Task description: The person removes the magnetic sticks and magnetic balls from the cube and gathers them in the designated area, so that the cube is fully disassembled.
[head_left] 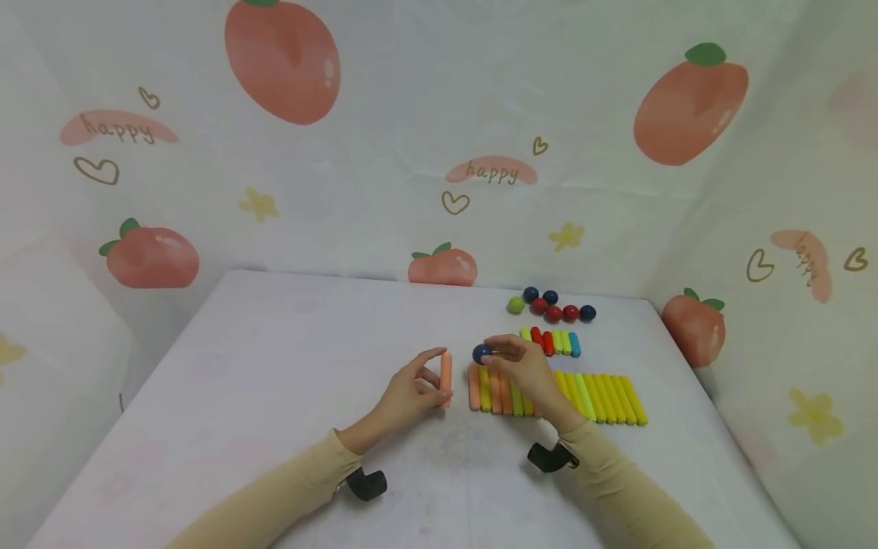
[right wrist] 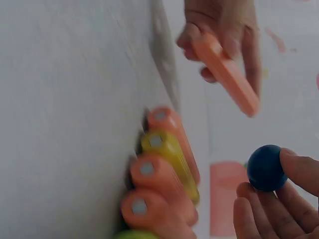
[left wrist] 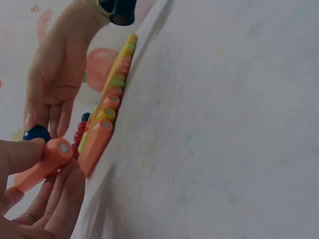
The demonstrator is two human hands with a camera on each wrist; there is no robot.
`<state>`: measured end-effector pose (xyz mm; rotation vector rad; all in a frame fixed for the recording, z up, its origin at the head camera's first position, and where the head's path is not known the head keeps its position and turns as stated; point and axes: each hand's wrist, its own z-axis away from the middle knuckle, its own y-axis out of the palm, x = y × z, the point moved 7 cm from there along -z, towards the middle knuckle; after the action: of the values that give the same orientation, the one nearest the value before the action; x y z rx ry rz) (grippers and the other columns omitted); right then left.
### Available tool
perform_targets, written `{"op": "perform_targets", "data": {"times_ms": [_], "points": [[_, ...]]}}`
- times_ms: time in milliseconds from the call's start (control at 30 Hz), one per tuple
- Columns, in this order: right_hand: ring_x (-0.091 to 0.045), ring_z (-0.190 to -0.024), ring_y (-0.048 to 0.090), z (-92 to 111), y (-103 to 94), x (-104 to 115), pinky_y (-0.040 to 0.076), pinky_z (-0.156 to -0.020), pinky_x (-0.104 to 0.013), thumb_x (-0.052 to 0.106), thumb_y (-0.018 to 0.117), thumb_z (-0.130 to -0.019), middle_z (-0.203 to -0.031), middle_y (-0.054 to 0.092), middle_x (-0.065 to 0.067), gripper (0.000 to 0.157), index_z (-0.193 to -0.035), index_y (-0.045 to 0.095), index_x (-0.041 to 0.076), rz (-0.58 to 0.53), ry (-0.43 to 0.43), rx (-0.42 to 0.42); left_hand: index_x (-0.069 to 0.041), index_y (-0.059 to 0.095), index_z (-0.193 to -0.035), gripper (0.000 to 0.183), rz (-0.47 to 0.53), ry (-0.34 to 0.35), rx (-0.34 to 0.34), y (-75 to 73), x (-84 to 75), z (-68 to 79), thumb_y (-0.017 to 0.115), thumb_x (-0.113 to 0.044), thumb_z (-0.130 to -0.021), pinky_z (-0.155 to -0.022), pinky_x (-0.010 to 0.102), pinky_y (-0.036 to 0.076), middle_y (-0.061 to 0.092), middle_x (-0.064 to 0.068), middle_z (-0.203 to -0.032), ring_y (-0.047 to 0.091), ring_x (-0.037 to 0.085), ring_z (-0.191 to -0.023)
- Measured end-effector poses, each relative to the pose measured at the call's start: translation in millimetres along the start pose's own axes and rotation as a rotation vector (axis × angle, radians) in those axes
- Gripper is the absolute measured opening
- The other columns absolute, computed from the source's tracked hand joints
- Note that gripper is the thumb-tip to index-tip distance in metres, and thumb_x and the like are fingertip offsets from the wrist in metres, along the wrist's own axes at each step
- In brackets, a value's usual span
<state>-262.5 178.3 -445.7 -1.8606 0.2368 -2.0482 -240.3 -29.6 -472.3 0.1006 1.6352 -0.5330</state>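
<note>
Between thumb and fingers, my left hand point(head_left: 410, 390) holds an orange rod point(head_left: 446, 379) upright, left of a row of rods. In the left wrist view a grey disc shows in the end of this orange rod point(left wrist: 47, 162). A dark blue ball point(head_left: 482, 353) is pinched by the fingertips and thumb of my right hand point(head_left: 527, 372), just above the left part of the row. The right wrist view shows the blue ball point(right wrist: 267, 168) apart from the orange rod point(right wrist: 227, 74). My right hand hides some rods behind it.
Long orange, yellow and green rods point(head_left: 610, 398) lie side by side on the white table point(head_left: 261, 366). Behind them is a group of short rods point(head_left: 562, 342) in red, yellow-green and blue. Several red and blue balls point(head_left: 553, 313) and one green ball point(head_left: 516, 305) sit farther back.
</note>
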Motion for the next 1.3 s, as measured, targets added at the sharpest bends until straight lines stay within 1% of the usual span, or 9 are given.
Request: {"op": "perform_targets", "data": {"times_ms": [100,267,400,567,633,800,967,1167,1300], "points": [[-0.022,-0.12,0.061,-4.5,-16.4,1.8,0.052,-0.102,-0.035,0.028,0.069,-0.094,-0.132,0.065,-0.008,0.043,-0.133,0.059,0.014,0.015,-0.024,-0.016,-0.019,0.041,-0.148,0.072,-0.028,-0.034,0.025,7.0,4.4,-7.3,0.076,-0.013,-0.086,-0.064,0.022,0.054,0.065,0.013,-0.098,0.069,0.011,-0.07],[-0.017,-0.116,0.063,-13.4,-40.6,4.6,0.052,-0.102,-0.035,0.034,0.068,-0.094,-0.132,0.065,-0.011,0.05,-0.136,0.057,0.01,0.031,-0.065,-0.047,-0.02,0.048,-0.142,0.07,-0.126,-0.067,0.014,11.5,6.0,-18.5,0.081,-0.019,-0.081,-0.063,0.023,0.051,0.069,0.007,-0.089,0.063,0.008,-0.067],[-0.014,-0.111,0.063,-21.8,-60.3,5.1,0.054,-0.092,-0.025,0.038,0.07,-0.092,-0.131,0.065,-0.012,0.05,-0.133,0.06,0.012,0.064,-0.074,-0.101,-0.018,0.05,-0.139,0.068,-0.161,-0.07,0.018,14.2,4.2,-25.3,0.083,-0.019,-0.08,-0.065,0.024,0.051,0.072,0.005,-0.084,0.062,0.008,-0.068],[-0.021,-0.118,0.061,-34.4,-80.8,2.2,0.051,-0.088,-0.013,0.035,0.07,-0.092,-0.135,0.063,-0.014,0.048,-0.132,0.061,0.011,0.074,-0.058,-0.141,-0.016,0.05,-0.138,0.067,-0.199,-0.063,0.053,19.2,4.7,-32.7,0.083,-0.022,-0.08,-0.066,0.025,0.051,0.072,0.003,-0.084,0.064,0.008,-0.069],[-0.024,-0.122,0.06,-40.0,-85.7,0.5,0.05,-0.097,-0.019,0.035,0.07,-0.093,-0.135,0.063,-0.015,0.048,-0.133,0.06,0.01,0.079,-0.053,-0.141,-0.016,0.05,-0.137,0.067,-0.219,-0.065,0.057,20.0,6.0,-34.9,0.084,-0.023,-0.079,-0.067,0.025,0.051,0.072,0.002,-0.085,0.063,0.008,-0.07],[-0.03,-0.125,0.057,-54.3,-92.0,1.1,0.045,-0.108,-0.046,0.033,0.069,-0.093,-0.134,0.063,-0.018,0.048,-0.134,0.06,0.009,0.097,-0.07,-0.142,-0.013,0.051,-0.136,0.067,-0.232,-0.08,0.05,21.1,7.6,-38.7,0.085,-0.022,-0.078,-0.068,0.025,0.05,0.069,0.002,-0.088,0.061,0.009,-0.073],[-0.034,-0.124,0.058,-71.9,-95.5,1.0,0.045,-0.108,-0.049,0.028,0.066,-0.096,-0.135,0.061,-0.019,0.048,-0.137,0.057,0.006,0.142,-0.09,-0.141,-0.009,0.052,-0.133,0.066,-0.238,-0.088,0.052,24.5,9.5,-40.9,0.085,-0.023,-0.078,-0.066,0.024,0.049,0.067,0.002,-0.087,0.059,0.01,-0.073],[-0.039,-0.112,0.065,-90.1,-98.7,3.7,0.055,-0.096,-0.046,0.017,0.065,-0.096,-0.133,0.062,-0.023,0.045,-0.137,0.056,0.001,0.172,-0.105,-0.171,-0.006,0.054,-0.132,0.066,-0.274,-0.105,0.054,25.3,8.6,-41.7,0.086,-0.026,-0.077,-0.064,0.023,0.045,0.063,0.002,-0.086,0.055,0.011,-0.072],[-0.037,-0.103,0.067,-107.2,-97.6,11.8,0.059,-0.075,-0.033,0.017,0.067,-0.095,-0.128,0.065,-0.022,0.042,-0.133,0.06,0.003,0.257,-0.133,-0.208,-0.004,0.055,-0.13,0.066,-0.309,-0.11,0.05,23.8,8.2,-41.6,0.086,-0.027,-0.077,-0.064,0.022,0.044,0.062,0.001,-0.085,0.053,0.011,-0.072]]}}
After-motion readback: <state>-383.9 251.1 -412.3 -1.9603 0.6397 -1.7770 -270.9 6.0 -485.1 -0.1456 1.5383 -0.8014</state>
